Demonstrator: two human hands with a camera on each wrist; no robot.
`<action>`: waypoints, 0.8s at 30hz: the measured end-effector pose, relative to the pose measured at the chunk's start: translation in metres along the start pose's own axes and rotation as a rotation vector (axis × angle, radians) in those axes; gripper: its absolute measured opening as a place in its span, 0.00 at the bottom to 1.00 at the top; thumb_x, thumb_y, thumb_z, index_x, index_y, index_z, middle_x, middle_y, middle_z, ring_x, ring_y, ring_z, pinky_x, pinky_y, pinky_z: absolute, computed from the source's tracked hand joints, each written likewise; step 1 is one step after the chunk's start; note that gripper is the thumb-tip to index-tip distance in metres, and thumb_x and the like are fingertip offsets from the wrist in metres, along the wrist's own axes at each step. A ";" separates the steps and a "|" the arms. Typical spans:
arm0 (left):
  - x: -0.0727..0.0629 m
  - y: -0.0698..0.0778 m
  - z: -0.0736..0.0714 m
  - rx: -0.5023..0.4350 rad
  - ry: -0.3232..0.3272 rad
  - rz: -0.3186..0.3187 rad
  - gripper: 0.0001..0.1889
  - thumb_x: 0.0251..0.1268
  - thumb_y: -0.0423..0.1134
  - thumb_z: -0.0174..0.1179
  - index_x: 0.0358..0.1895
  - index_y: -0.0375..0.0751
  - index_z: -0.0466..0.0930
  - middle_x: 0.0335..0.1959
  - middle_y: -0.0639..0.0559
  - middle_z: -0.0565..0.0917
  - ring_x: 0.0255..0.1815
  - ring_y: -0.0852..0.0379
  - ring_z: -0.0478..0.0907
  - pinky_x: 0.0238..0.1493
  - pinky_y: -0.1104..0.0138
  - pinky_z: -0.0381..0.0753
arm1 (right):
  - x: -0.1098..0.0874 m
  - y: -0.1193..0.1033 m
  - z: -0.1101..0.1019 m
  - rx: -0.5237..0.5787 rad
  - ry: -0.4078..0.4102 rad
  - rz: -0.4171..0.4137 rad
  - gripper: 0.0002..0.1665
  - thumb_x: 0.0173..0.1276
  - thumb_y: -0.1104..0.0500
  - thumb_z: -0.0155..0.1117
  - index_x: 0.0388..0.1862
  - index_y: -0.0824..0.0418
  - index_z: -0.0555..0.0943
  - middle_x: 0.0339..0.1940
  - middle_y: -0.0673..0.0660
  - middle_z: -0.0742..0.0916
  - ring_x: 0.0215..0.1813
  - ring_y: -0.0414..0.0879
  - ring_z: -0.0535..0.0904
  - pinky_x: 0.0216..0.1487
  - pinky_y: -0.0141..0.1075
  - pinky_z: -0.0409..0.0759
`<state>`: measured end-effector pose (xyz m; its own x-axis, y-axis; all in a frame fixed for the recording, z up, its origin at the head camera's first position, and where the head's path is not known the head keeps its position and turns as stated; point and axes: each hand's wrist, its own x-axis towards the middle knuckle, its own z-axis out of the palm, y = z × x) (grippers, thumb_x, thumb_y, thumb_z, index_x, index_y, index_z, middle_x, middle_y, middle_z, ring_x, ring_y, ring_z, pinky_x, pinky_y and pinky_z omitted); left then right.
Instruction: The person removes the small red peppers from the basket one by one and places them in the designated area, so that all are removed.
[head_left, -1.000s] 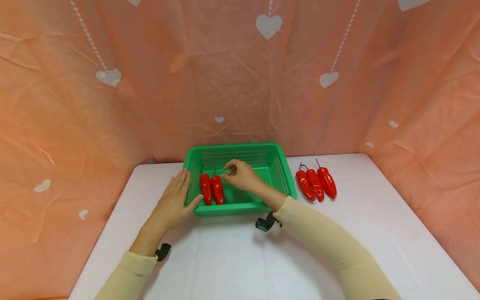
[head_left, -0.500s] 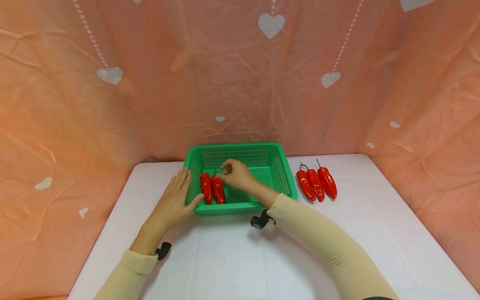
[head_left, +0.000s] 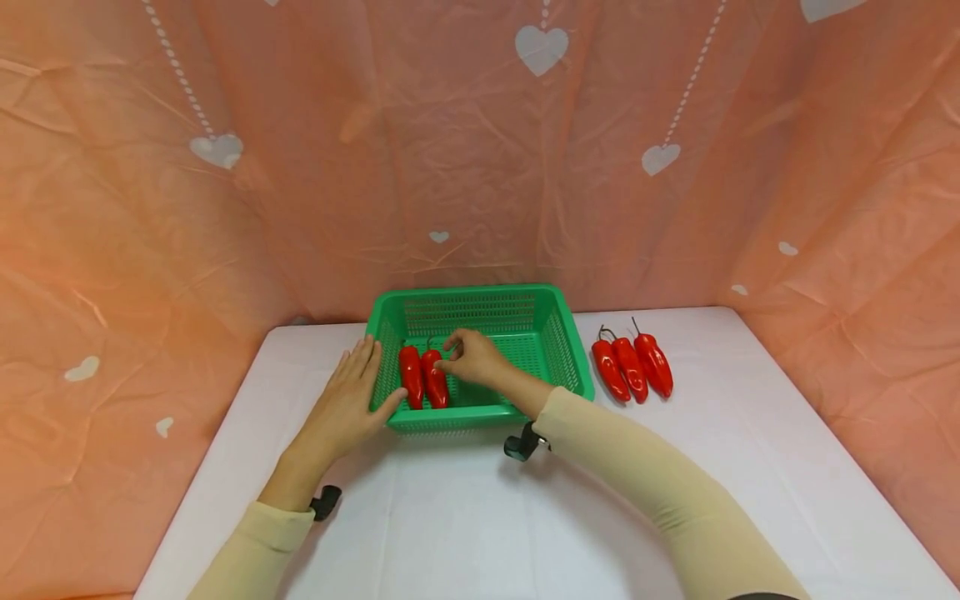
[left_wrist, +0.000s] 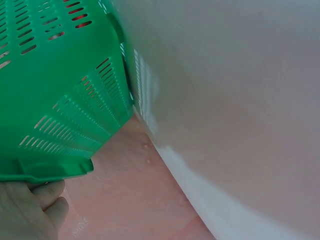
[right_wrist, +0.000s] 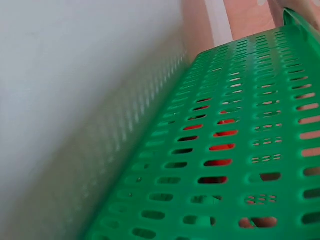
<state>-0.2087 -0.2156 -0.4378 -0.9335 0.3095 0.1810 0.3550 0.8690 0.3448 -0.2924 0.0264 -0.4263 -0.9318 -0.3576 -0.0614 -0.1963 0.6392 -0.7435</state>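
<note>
In the head view, two red peppers lie side by side in the left part of a green basket (head_left: 480, 414): the left pepper (head_left: 410, 379) and the right pepper (head_left: 436, 383). My left hand (head_left: 345, 404) rests with extended fingers along the basket's left rim, thumb at the near corner. Inside the basket, my right hand (head_left: 476, 358) has bent fingers with a gap to the thumb. Its thumb tip is at the right pepper's side; firm contact cannot be judged. Through the slots of the basket wall (right_wrist: 250, 125), the right wrist view shows bits of red.
Right of the basket, three more red peppers (head_left: 632, 368) with dark stems lie on the white tablecloth (head_left: 450, 508). A peach curtain (head_left: 465, 167) with pale hearts hangs behind and at both sides. The basket stands near the table's far edge.
My right hand has shifted slightly left, toward the right pepper, and its thumb has come down along the pepper's side. The left hand and the basket have stayed in place.
</note>
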 end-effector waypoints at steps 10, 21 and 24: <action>0.000 -0.001 0.002 0.008 0.003 0.005 0.51 0.81 0.64 0.53 0.85 0.25 0.46 0.89 0.32 0.45 0.89 0.32 0.42 0.88 0.43 0.40 | 0.000 0.005 0.005 -0.032 -0.076 0.023 0.27 0.72 0.53 0.78 0.59 0.68 0.80 0.42 0.58 0.87 0.40 0.46 0.81 0.37 0.34 0.80; 0.000 0.000 0.000 0.006 0.004 0.006 0.50 0.82 0.63 0.53 0.85 0.25 0.46 0.88 0.31 0.45 0.89 0.32 0.41 0.88 0.44 0.39 | 0.004 0.001 0.005 -0.053 -0.127 0.042 0.35 0.72 0.50 0.77 0.67 0.71 0.77 0.49 0.62 0.89 0.47 0.50 0.85 0.46 0.39 0.85; 0.000 0.002 -0.001 0.004 0.000 0.001 0.50 0.82 0.62 0.53 0.85 0.25 0.46 0.88 0.31 0.45 0.89 0.31 0.41 0.88 0.44 0.39 | 0.003 -0.003 0.005 -0.045 -0.128 0.052 0.35 0.73 0.51 0.77 0.68 0.70 0.77 0.52 0.63 0.88 0.49 0.53 0.86 0.47 0.41 0.86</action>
<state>-0.2082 -0.2146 -0.4365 -0.9332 0.3104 0.1812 0.3557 0.8704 0.3406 -0.2935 0.0201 -0.4274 -0.8952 -0.4053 -0.1856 -0.1649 0.6881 -0.7067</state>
